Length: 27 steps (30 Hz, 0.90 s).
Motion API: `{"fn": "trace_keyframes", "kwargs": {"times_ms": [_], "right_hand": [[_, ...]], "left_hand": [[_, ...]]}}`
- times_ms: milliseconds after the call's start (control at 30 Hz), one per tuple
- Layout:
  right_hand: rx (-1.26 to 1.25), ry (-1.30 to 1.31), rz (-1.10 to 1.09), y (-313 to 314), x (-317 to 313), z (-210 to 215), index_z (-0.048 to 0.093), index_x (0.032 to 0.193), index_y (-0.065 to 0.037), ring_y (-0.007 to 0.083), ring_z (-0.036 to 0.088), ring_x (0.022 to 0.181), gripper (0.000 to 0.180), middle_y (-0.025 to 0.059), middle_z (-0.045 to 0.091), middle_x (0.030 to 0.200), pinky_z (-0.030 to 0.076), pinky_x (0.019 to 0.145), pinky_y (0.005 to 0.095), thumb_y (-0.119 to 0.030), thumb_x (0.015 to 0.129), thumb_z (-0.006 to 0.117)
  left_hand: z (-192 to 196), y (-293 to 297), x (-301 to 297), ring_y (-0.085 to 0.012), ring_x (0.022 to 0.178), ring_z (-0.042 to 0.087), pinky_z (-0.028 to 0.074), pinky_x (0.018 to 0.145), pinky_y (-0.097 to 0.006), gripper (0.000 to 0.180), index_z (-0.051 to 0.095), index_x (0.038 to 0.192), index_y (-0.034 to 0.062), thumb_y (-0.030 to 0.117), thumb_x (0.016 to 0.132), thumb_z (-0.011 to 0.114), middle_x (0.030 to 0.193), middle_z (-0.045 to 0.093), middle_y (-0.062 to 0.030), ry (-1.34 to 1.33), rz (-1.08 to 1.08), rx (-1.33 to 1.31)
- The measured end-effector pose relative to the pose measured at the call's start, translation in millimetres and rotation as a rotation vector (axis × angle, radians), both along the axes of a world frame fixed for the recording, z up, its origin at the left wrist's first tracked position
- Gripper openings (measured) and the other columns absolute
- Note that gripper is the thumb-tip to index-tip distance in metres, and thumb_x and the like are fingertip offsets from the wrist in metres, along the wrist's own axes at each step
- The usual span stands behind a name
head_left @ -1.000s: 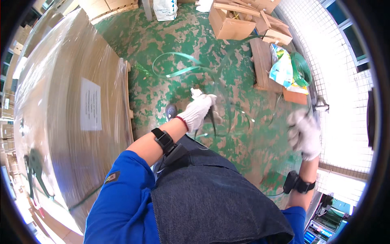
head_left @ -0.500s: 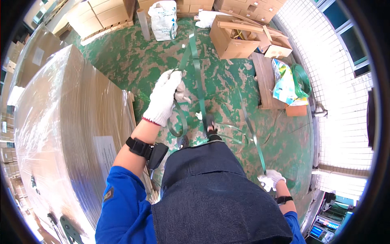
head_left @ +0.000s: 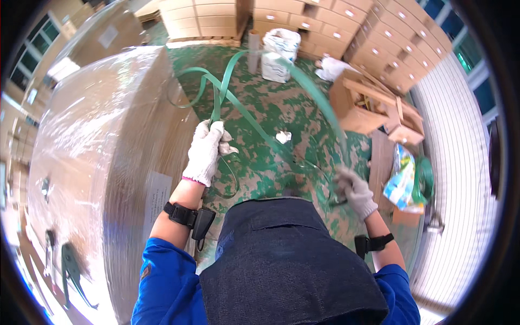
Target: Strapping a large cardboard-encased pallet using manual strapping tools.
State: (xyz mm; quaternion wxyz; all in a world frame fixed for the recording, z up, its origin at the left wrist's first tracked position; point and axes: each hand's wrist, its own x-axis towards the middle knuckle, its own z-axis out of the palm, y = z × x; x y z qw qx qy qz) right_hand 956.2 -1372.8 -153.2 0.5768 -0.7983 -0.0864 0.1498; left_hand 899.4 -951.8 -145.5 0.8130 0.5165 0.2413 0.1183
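Observation:
My left hand (head_left: 205, 149), in a white knitted glove, is closed around green plastic strapping (head_left: 242, 111). Loops of the strap rise above this fist and curl to its left, while a thin length hangs below. One broad band arcs over to the right and comes down, blurred, at my right hand (head_left: 355, 192). That hand is gloved too, its fingers curled around the strap's end, somewhat smeared by motion. Beside my left forearm stands a tall pallet load wrapped in clear film (head_left: 135, 135).
Ahead are stacked cartons (head_left: 211, 19), a white sack (head_left: 280, 54) and an open carton with wooden pieces (head_left: 352, 103). At right lie a wooden board (head_left: 381, 168), a colourful bag (head_left: 400, 181) and a green strap coil (head_left: 425, 179) near the white wall (head_left: 455, 162). Green tools (head_left: 70, 265) hang at the load's near side.
My right hand has come up and forward from low at the right, bringing its strap along. The strap now loops high between my hands. My view has turned left, and my left hand still grips the strap.

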Motion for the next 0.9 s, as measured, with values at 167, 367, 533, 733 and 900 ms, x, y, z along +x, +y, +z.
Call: {"fn": "trace_keyframes", "kwargs": {"times_ms": [167, 367, 533, 733, 900], "right_hand": [[-0.976, 0.612, 0.661, -63.5, 25.1, -64.9, 0.05, 0.149, -0.025, 0.0228, 0.074, 0.094, 0.06, 0.0078, 0.07, 0.122, 0.062, 0.076, 0.0349, -0.001, 0.094, 0.055], [-1.316, 0.598, 1.092, -85.8, 43.5, -87.1, 0.051, 0.145, -0.019, 0.0268, 0.076, 0.093, 0.055, 0.0099, 0.075, 0.113, 0.063, 0.076, 0.0375, -0.01, 0.092, 0.059], [-0.937, 0.852, 0.946, -94.0, 66.0, -115.5, 0.046, 0.148, -0.012, 0.0297, 0.077, 0.086, 0.055, 0.0134, 0.076, 0.111, 0.063, 0.077, 0.0409, -0.016, 0.094, 0.057], [-0.732, 0.239, 0.628, -41.7, 133.5, -127.7, 0.038, 0.154, -0.009, 0.0367, 0.071, 0.105, 0.08, 0.0291, 0.07, 0.115, 0.055, 0.087, 0.0446, -0.034, 0.084, 0.067], [0.357, 0.603, 0.615, 3.7, 145.7, -115.0, 0.037, 0.158, -0.01, 0.0233, 0.072, 0.101, 0.064, 0.0106, 0.045, 0.158, 0.063, 0.076, 0.0339, 0.009, 0.098, 0.046]], "left_hand": [[33.8, -12.5, 24.5, -0.0108, 0.058, 0.046, 0.049, 0.058, -0.031, 0.022, 0.048, 0.124, 0.003, 0.015, 0.107, 0.052, 0.085, 0.058, -0.007, 0.011, 0.112, 0.022], [52.7, -40.1, 61.6, -0.0138, 0.062, 0.057, 0.062, 0.067, -0.04, 0.03, 0.054, 0.123, 0.0003, 0.026, 0.108, 0.052, 0.09, 0.067, -0.0097, -0.306, 0.012, -0.25], [93.3, -90.4, 92.2, -0.0126, 0.058, 0.056, 0.061, 0.061, -0.035, 0.037, 0.054, 0.129, -0.0027, 0.028, 0.109, 0.05, 0.086, 0.067, -0.0092, -0.141, -0.062, 0.178], [95.3, -129.2, 98.9, -0.0103, 0.055, 0.054, 0.06, 0.06, -0.032, 0.038, 0.054, 0.128, -0.0057, 0.028, 0.11, 0.048, 0.083, 0.066, -0.0076, -0.016, -0.033, 0.169], [95.8, -144.2, 74.9, -0.0104, 0.056, 0.055, 0.061, 0.062, -0.032, 0.036, 0.055, 0.128, -0.0037, 0.026, 0.11, 0.046, 0.082, 0.064, -0.007, 0.142, 0.013, 0.207]]}}
